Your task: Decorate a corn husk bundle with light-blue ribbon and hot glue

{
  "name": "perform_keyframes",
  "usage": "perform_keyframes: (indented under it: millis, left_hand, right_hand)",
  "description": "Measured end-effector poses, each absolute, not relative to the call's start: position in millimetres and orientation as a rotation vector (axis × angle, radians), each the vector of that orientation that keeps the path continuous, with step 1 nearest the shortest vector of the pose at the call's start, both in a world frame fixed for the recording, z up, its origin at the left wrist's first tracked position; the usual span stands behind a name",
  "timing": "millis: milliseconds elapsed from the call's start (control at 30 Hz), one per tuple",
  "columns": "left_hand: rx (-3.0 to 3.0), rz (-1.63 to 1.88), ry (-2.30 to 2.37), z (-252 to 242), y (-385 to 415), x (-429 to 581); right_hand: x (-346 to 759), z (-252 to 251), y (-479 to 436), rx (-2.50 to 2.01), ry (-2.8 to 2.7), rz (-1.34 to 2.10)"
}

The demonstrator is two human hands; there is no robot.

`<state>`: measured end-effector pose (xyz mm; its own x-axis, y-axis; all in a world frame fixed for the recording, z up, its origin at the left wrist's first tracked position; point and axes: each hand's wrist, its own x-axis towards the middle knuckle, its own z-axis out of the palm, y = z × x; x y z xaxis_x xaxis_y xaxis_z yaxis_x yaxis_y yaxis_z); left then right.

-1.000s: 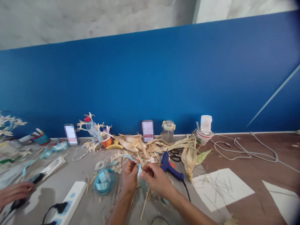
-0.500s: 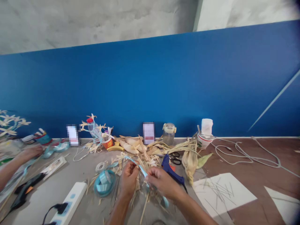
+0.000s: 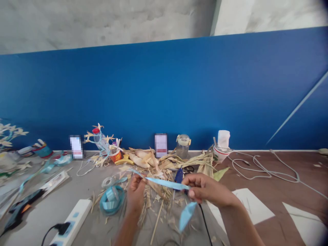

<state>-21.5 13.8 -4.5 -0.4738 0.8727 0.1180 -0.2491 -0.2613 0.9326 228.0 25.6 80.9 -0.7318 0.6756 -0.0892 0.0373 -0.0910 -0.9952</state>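
A light blue ribbon [image 3: 166, 183] stretches nearly level between my two hands above the table. My left hand [image 3: 136, 189] is closed in a pinch at its left part, and a narrow blue tip sticks out past the fingers; whether a thin stem lies inside cannot be made out. Thumb and fingers of my right hand [image 3: 205, 189] grip the ribbon farther right, and its loose tail hangs below them. Behind the right hand, a blue glue gun [image 3: 178, 176] is partly hidden. Dry corn husks [image 3: 143, 159] and scraps lie under and beyond the hands.
A ribbon roll [image 3: 111, 201] and a white power strip [image 3: 77, 218] lie on the left. Along the blue partition stand a phone [image 3: 161, 145], a jar [image 3: 182, 147] and a paper cup [image 3: 220, 153]. White cables [image 3: 266, 169] and paper sheets [image 3: 253, 208] lie right.
My right hand has moved right and slightly up, drawing the ribbon out longer between the hands. My left hand stays nearly in place. Another person's hand at the far left has left view.
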Motion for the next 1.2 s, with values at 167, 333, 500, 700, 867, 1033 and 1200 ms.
perform_keyframes:
  millis: [167,333,500,700,867,1033,1200]
  left_hand:
    - [0.577,2.013,0.945,-2,21,-43]
    - [0.907,1.487,1.034,-7,14,-28]
    - [0.936,1.267,0.792,-7,3,-14]
    - [0.845,1.300,0.669,-5,0,-17]
    - [0.856,1.313,0.669,-4,0,-14]
    - [0.831,1.327,0.673,-1,-2,-13]
    - [0.778,1.355,0.701,3,-4,-12]
  right_hand:
    - [225,76,28,-0.653,-1.503,1.914]
    - [228,77,42,-0.451,-0.889,1.621]
    - [224,54,70,-0.591,-0.704,1.461]
    - [213,27,86,-1.401,-1.243,0.678]
    - [192,45,59,-1.137,-1.643,0.542]
    - [160,37,40,-0.742,-1.790,1.426]
    - [153,21,46,-0.642,-1.640,1.656]
